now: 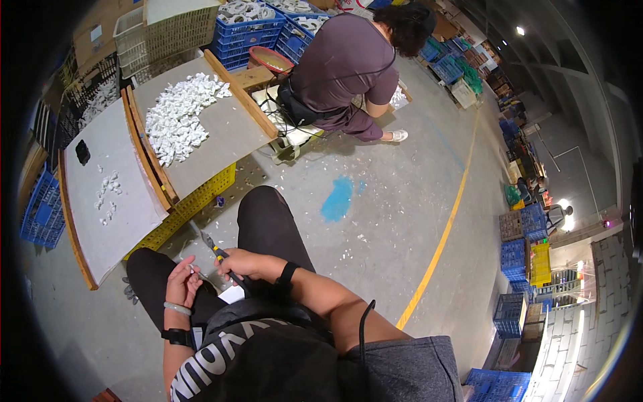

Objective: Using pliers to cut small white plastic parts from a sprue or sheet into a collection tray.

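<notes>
My right hand [239, 263] grips a small cutter [213, 248] with a yellow-and-black handle and a bare blade pointing up and left. My left hand [182, 280] is curled close beside it over my lap, pinching a small thin pale piece [196, 271] between the fingertips. Both hands sit above my knees in black trousers. A tilted grey board [221, 127] ahead carries a heap of small white parts [177, 117]. A second grey board [110, 201] to its left holds a few scattered white parts [107, 191] and a black object [82, 152].
A yellow crate [194, 204] props the boards. Blue crates [248, 30] with white parts stand behind. Another person [348, 67] bends over a low stool ahead. A yellow floor line [442, 234] runs right; white scraps litter the concrete; stacked blue crates [519, 268] are far right.
</notes>
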Tool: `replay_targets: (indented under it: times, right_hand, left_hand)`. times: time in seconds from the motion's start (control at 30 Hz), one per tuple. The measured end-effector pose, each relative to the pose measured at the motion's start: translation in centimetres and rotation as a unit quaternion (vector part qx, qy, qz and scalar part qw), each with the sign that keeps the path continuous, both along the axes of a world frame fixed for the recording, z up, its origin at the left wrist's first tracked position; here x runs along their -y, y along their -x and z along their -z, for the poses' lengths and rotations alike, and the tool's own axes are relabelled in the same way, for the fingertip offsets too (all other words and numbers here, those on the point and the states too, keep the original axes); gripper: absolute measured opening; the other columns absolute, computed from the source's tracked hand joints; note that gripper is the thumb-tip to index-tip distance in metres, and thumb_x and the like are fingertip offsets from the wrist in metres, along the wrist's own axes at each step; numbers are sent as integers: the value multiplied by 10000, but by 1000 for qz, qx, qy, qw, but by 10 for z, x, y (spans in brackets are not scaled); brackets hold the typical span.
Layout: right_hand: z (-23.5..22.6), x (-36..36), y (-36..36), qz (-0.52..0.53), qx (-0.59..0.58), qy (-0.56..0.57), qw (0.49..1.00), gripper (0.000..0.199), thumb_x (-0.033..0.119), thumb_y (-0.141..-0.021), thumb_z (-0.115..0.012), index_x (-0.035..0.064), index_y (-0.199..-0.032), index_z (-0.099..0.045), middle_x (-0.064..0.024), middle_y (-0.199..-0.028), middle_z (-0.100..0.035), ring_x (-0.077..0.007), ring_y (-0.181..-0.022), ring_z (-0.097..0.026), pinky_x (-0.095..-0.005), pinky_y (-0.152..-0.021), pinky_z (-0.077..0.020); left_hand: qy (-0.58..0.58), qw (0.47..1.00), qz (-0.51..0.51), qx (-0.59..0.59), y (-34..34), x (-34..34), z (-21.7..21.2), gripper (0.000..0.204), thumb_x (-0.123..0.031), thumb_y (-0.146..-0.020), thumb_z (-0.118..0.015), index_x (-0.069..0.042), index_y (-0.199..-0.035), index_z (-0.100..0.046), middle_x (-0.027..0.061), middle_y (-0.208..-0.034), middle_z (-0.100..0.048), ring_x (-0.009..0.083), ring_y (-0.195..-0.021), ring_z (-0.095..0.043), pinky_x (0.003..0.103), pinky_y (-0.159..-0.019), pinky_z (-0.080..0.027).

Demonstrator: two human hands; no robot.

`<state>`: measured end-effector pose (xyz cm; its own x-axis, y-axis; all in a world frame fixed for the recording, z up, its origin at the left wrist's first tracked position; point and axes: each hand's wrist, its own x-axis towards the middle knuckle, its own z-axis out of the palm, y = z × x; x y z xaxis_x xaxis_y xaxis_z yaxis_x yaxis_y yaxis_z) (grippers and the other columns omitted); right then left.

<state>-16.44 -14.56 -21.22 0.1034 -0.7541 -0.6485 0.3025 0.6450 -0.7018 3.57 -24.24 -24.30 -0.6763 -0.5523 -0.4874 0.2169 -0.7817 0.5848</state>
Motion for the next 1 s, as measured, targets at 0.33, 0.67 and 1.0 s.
replay_targets:
  times: [0.33, 0.67, 1.0]
  right_hand:
    - [-82, 2, -21, 47, -264, 312, 911, 329, 108, -747, -601, 32, -1058, -526, -32, -780, -533, -90, -661, -492, -253, -575, -438]
    - [-50, -7, -1, -69, -14, -3, 997, 204, 63, -835, -559, 30, -1029, -505, -24, -726, -505, -131, -616, -509, -266, -546, -425]
    - [-49, 7, -4, -188, -111, -35, 975, 468, 2, -747, -490, 37, -1211, -435, -60, -991, -528, -176, -821, -544, -310, -664, -482]
  left_hand:
    - [-6, 999, -29, 41, -6, 3, -4, 208, -146, -927, -500, -13, -1076, -558, 90, -888, -640, 131, -726, -624, 279, -620, -552]
    - [-41, 997, -42, -43, 2, -1, 17, 261, -65, -900, -541, 6, -1151, -552, 91, -1042, -605, 176, -956, -589, 313, -853, -503]
    - [-69, 991, -56, -99, -1, 6, 8, 285, 8, -891, -485, 57, -1166, -539, 132, -990, -617, 166, -850, -615, 324, -820, -537]
